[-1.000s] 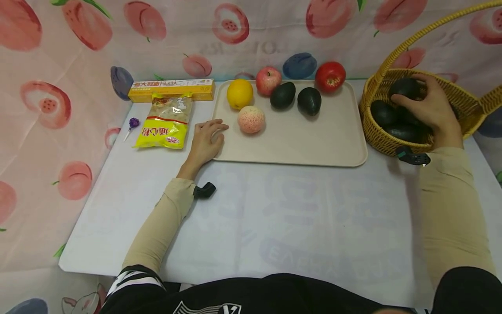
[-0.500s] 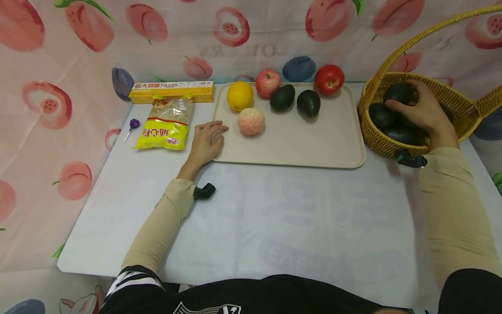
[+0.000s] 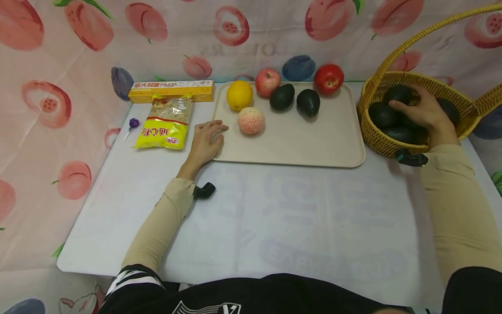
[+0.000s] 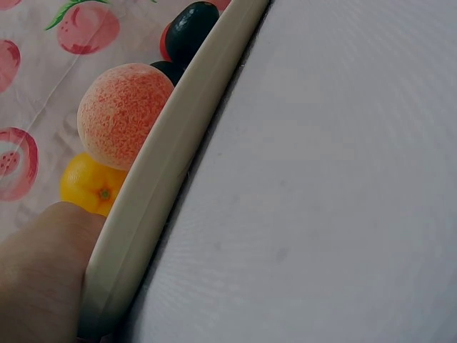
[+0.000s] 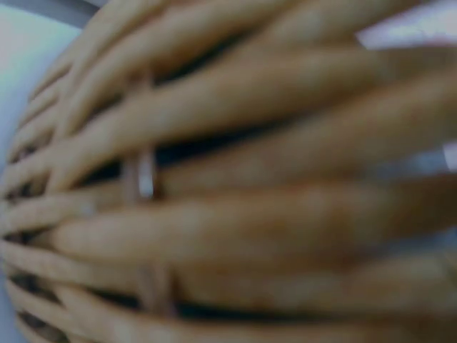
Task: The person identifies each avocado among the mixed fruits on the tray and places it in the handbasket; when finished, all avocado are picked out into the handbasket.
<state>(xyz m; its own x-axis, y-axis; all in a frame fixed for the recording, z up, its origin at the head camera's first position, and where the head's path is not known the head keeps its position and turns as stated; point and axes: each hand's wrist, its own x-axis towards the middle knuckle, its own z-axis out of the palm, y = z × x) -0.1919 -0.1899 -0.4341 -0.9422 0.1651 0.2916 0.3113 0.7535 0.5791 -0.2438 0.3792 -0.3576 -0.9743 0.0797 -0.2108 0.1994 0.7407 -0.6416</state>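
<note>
In the head view my left hand (image 3: 205, 139) rests at the left rim of the beige tray (image 3: 306, 148), its fingers loosely bent with nothing held in them. My right hand (image 3: 427, 111) reaches into the yellow wicker basket (image 3: 378, 141). Its thumb and fingers are round a dark green avocado (image 3: 397, 94), lying among several others (image 3: 382, 114). Some of those fingers are hidden behind the fruit. On the tray are two avocados (image 3: 282, 97), an orange (image 3: 239, 95), a speckled peach (image 3: 251, 121), an apple (image 3: 268, 82) and a tomato (image 3: 328, 79).
Left of the tray lie a yellow bag of macaroni (image 3: 164, 124), a pasta box (image 3: 172, 91) and a purple lollipop (image 3: 133, 123). The basket's tall handle (image 3: 415, 39) arches above the right side. A peach-print cloth (image 3: 157, 52) hangs behind the table.
My right hand has shifted slightly left and lower in the basket with the avocado, and another avocado now shows right of the hand. My left hand has stayed put.
</note>
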